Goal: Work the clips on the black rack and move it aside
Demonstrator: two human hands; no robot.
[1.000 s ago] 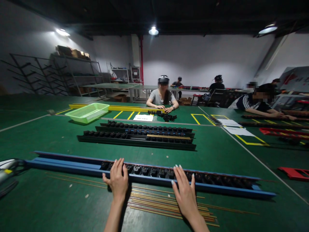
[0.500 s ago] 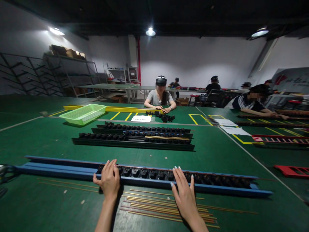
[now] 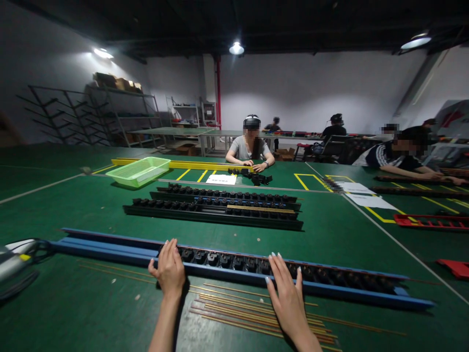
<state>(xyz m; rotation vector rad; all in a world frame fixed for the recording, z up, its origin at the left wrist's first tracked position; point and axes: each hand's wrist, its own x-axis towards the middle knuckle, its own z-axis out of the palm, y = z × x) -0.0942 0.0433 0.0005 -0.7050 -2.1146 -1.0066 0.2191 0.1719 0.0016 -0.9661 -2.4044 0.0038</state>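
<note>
A long blue channel (image 3: 110, 250) lies across the green table, its middle and right part filled with a row of black blocks (image 3: 238, 263). Over the left end of that row rests my left hand (image 3: 169, 271), fingers bent over the channel and thumb apart. My right hand (image 3: 287, 293) lies with spread fingers on the channel's near edge and the blocks, further right. Neither hand visibly grips anything; what is under the left fingertips is hidden. Thin brass-coloured rods (image 3: 220, 313) lie on the table between and partly beneath my forearms.
Black channels with blocks (image 3: 212, 218) lie beyond the blue one. A green basket (image 3: 139, 172), a yellow channel (image 3: 198, 166) and a person (image 3: 250, 146) are farther back. A grey tool with a cable (image 3: 18, 259) is at left, a red part (image 3: 456, 268) at right.
The whole view has shifted, so things appear farther right and more of the grey tool shows at left. Both hands remain on the channel, with the left fingers slightly closer together.
</note>
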